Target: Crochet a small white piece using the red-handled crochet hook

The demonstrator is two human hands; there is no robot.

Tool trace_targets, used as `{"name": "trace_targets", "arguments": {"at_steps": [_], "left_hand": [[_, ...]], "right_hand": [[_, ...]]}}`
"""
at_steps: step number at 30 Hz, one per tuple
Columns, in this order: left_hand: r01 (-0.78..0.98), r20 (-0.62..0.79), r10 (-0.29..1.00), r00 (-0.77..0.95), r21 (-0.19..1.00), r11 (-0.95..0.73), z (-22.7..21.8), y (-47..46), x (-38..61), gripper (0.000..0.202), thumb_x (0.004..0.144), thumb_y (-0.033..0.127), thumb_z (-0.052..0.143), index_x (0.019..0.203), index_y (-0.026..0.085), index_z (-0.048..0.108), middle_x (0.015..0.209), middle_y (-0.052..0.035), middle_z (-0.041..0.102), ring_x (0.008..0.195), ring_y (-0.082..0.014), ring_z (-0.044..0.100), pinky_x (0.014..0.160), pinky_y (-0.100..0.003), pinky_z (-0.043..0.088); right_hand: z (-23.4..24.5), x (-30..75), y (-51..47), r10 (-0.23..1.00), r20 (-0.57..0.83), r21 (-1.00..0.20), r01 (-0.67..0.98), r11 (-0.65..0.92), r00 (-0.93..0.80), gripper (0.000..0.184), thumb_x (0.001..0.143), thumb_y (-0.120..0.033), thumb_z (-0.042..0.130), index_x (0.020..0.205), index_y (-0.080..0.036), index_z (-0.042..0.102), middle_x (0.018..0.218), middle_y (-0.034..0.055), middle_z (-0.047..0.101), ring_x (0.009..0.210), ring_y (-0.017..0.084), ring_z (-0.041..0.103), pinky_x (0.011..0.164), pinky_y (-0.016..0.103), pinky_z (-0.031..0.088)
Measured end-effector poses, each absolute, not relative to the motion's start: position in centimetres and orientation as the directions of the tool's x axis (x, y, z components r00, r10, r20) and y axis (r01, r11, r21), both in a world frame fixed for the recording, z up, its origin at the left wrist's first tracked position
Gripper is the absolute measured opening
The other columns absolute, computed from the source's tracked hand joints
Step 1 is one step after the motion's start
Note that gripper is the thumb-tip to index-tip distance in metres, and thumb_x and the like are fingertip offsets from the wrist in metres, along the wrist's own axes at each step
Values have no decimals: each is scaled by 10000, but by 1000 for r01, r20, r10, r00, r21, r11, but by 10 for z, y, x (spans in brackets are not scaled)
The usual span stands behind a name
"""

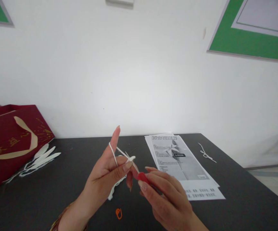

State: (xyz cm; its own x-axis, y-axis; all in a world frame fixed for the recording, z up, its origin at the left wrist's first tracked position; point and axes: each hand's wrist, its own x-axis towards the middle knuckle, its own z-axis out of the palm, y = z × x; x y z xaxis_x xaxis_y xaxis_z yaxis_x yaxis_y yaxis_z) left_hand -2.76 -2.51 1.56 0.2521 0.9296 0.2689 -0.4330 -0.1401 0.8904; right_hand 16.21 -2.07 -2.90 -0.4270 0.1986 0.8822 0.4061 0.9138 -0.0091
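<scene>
My left hand is raised over the dark table, index finger pointing up with white yarn looped round it. Its thumb and middle finger pinch a small white crocheted piece, whose tail hangs down below the hand. My right hand grips a crochet hook by its red handle; the thin metal shaft points up-left into the white piece. The two hands nearly touch at the fingertips.
A printed instruction sheet lies right of the hands. Finished white crocheted petals lie at the left beside a dark red gift bag. A small orange stitch marker and a yarn scrap lie on the table.
</scene>
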Motion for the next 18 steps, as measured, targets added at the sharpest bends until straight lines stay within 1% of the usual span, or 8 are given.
{"name": "trace_targets", "arguments": {"at_steps": [2,5,8,10,12,14,16,18], "left_hand": [[-345,297,923,246,916,-203,15,-26,-30,811,937,177,505,1479,416,-50,762,-4,722,602,-110,580,585,-205,465],[-286,323,908,266,926,-246,16,-25,-34,799,947,167,483,1469,447,-52,732,13,705,584,-96,565,566,-183,453],[-364,302,890,342,916,-171,16,-21,-37,800,945,153,474,1466,452,-55,714,-10,719,516,-97,567,486,-167,432],[-457,299,872,387,884,-100,14,-18,-38,807,931,148,489,1478,415,-40,696,-37,732,475,-104,575,439,-155,414],[-538,288,866,409,842,-25,10,-15,-36,796,909,147,514,1497,361,20,663,-52,731,462,-119,587,413,-152,405],[-587,255,883,395,809,29,7,-14,-33,769,889,142,529,1506,303,99,632,-52,720,472,-131,596,409,-158,408],[-596,219,911,350,802,36,6,-15,-29,756,884,124,527,1506,283,126,622,-41,710,477,-126,590,421,-164,417],[-561,222,928,300,828,-17,7,-17,-27,773,897,114,515,1507,307,81,638,-29,709,489,-116,578,446,-170,429]], "right_hand": [[-28,161,-23,200,895,-20,412,911,-399,364,858,-60,575,1209,-154,598,1013,94,726,1015,212,661,875,370,587],[-25,158,-24,239,904,-97,375,922,-355,373,863,-61,562,1217,-170,598,1004,97,725,998,216,665,827,353,598],[-20,156,-21,301,905,-250,196,948,-302,390,856,-35,532,1213,-176,604,1004,111,709,882,192,677,691,302,610],[-17,154,-18,383,892,-378,67,923,-239,400,837,5,532,1168,-197,629,949,86,699,777,151,669,588,230,589],[-16,154,-16,412,881,-419,22,908,-231,387,844,3,525,1150,-205,636,937,77,693,751,138,665,561,210,580],[-16,155,-17,345,898,-328,107,939,-272,351,867,-37,520,1165,-190,627,969,93,700,821,163,676,621,247,604],[-15,156,-20,221,915,-125,285,951,-337,303,877,-81,546,1157,-162,630,980,106,717,919,197,677,732,307,617],[-13,156,-24,149,901,51,440,897,-408,240,850,-81,605,1078,-129,662,915,96,738,913,191,686,836,322,599]]}}
